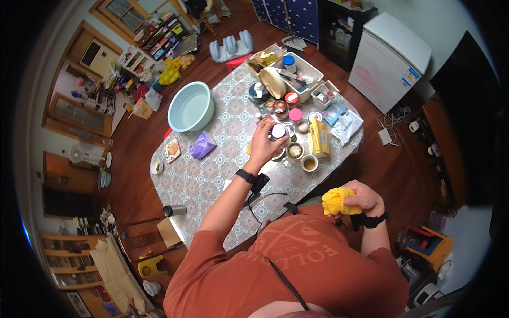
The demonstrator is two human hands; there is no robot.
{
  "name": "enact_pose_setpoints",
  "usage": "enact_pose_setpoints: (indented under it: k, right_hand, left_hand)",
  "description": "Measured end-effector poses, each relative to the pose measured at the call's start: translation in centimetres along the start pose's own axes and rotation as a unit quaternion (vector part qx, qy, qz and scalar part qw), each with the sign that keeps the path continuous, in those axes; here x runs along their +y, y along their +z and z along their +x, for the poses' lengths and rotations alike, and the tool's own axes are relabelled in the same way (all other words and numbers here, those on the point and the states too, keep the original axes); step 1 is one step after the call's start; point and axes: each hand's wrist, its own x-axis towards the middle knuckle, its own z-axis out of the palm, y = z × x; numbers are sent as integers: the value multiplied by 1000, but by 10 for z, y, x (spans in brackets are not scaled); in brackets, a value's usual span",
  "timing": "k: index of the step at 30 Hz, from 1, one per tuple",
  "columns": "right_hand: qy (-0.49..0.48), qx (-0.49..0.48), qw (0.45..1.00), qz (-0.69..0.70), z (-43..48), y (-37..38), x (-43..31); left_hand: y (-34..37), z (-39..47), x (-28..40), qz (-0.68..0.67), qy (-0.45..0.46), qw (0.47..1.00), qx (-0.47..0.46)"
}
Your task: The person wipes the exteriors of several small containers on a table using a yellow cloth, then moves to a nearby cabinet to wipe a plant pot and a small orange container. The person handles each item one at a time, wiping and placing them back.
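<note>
My left hand (263, 144) reaches over the table, its thumb and fingers around a jar with a pale lid (278, 131). Whether the jar's base rests on the tabletop is hidden. In front of my body, off the table's edge, my right hand (366, 198) grips a bunched yellow cloth (339, 201). Close to the left hand stand a small cup of brown liquid (309, 163), another cup with pale contents (295, 151) and a yellow carton (319, 138). Just behind are a pink-lidded jar (296, 115), a brown-lidded jar (280, 108) and a red-lidded jar (292, 99).
A patterned cloth covers the table (234, 119). On it are a light blue basin (191, 106), a purple tissue pack (203, 145), a steel tumbler (175, 210) and a white bin of utensils (312, 75). A black cable (254, 216) runs near my left forearm.
</note>
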Motion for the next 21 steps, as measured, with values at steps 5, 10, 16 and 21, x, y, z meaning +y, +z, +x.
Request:
enact_pose_setpoints:
  k: [5, 10, 16, 21]
  right_hand:
    - [-18, 55, 997, 41, -48, -31, 2]
    - [-60, 18, 992, 106, -75, -56, 1]
    - [-28, 44, 992, 111, -81, -80, -4]
    - [-33, 38, 986, 160, -81, -96, -2]
  left_hand:
    - [86, 33, -20, 47, -13, 993, -105]
    - [142, 43, -37, 104, -21, 986, -126]
    - [177, 43, -59, 201, 1, 971, -133]
    - [192, 37, -69, 269, -30, 940, -208]
